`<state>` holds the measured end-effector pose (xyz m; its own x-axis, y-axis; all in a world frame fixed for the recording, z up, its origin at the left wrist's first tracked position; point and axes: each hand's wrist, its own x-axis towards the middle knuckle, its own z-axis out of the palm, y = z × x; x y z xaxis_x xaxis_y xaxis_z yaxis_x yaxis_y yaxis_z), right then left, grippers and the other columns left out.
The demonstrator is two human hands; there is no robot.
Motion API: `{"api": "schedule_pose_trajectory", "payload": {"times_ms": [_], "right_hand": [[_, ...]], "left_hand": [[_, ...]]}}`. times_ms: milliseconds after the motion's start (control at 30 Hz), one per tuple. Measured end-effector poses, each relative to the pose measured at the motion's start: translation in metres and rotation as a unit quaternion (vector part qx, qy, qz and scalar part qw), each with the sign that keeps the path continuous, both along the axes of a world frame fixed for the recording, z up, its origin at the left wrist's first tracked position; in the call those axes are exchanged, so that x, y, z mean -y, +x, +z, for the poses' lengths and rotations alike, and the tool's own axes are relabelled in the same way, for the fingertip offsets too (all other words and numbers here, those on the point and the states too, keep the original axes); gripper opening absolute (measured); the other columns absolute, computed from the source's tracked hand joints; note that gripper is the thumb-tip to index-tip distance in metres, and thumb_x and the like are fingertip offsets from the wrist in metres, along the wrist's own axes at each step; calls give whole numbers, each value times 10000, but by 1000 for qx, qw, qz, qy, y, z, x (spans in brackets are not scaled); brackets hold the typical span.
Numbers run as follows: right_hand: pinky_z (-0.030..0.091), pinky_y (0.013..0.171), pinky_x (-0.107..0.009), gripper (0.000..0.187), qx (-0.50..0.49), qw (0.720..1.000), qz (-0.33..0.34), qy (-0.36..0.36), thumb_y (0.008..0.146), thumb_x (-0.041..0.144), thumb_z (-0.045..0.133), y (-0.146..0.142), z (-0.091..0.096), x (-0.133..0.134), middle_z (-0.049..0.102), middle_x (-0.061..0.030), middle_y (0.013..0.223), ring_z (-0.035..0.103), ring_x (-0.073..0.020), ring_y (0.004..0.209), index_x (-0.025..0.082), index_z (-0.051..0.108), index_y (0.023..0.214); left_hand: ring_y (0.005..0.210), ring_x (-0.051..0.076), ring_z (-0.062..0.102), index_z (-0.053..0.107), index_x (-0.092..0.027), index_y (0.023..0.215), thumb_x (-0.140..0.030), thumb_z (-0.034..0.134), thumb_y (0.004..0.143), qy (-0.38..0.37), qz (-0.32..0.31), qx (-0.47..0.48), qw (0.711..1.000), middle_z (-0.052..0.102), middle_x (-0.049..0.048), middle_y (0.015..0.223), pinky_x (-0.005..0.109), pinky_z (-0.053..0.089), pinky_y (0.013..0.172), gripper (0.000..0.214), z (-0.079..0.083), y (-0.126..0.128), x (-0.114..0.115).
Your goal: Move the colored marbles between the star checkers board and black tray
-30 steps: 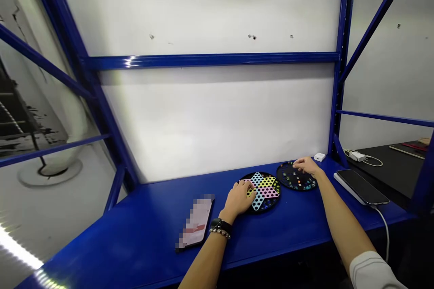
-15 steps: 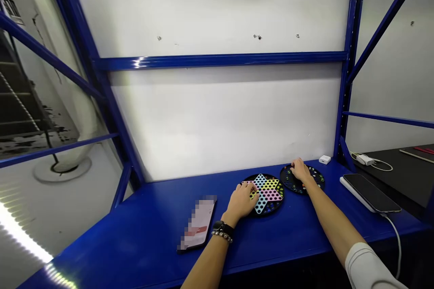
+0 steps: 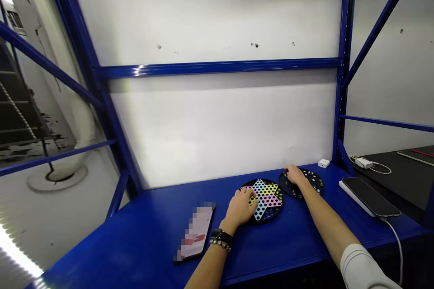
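A Chinese checkers board (image 3: 259, 211), round and black with a pastel star full of holes, lies on the blue table. My left hand (image 3: 240, 207) rests on its left part, fingers apart and lightly bent over the star. Marbles in several colours show around the rim of the board. To its right is a round black tray (image 3: 313, 182) with small marbles scattered in it. Over the tray's left part, my right hand (image 3: 294, 174) reaches down with fingertips drawn together. What those fingertips hold, if anything, is too small to make out.
A phone (image 3: 196, 235), partly pixelated, lies left of my left hand. On the right a dark phone (image 3: 371, 195) lies on a white block with a cable. A small white adapter (image 3: 323, 163) stands near the back edge. Blue rack posts (image 3: 342, 72) frame the table.
My right hand has shifted from the tray's upper middle to its left side, fingers pointing down. My left hand stays on the board. The whole view has tilted slightly.
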<state>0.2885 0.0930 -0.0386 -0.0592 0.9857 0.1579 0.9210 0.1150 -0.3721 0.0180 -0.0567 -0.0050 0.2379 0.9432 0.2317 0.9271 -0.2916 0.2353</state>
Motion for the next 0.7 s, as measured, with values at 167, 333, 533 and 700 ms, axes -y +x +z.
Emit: {"api": "schedule_pose_trajectory", "payload": {"times_ms": [167,333,533,700], "right_hand": [[459,834,-270,343,-15,999,33,-22,867,97,536,-5,0,-5,686,-142,1187,643,-240,1077,177,716,1147],[458,820,-244,247,-35,998,55,-22,878,133,564,-4,1,-5,723,-110,1105,667,-208,1016,181,753,1029],[442,770,-218,141,-48,996,76,-9,870,162,617,-9,2,0,731,-81,994,664,-174,925,174,744,930],[430,741,-221,88,-44,997,63,-9,865,181,626,-14,0,2,712,-79,956,653,-172,893,164,711,882]], "left_hand": [[1029,256,564,616,-242,1019,-363,490,894,0,2,-6,1000,637,62,1131,354,432,847,215,0,1,0],[1024,255,564,614,-238,1019,-364,490,895,3,0,-3,1000,637,61,1129,355,435,842,216,-1,0,-1],[1028,255,563,619,-236,1023,-362,490,892,3,1,-5,1000,637,62,1138,357,433,861,223,-2,0,-2],[1034,252,568,618,-239,1026,-365,494,893,4,3,-6,1000,639,61,1141,346,437,852,221,-2,0,-1]]}}
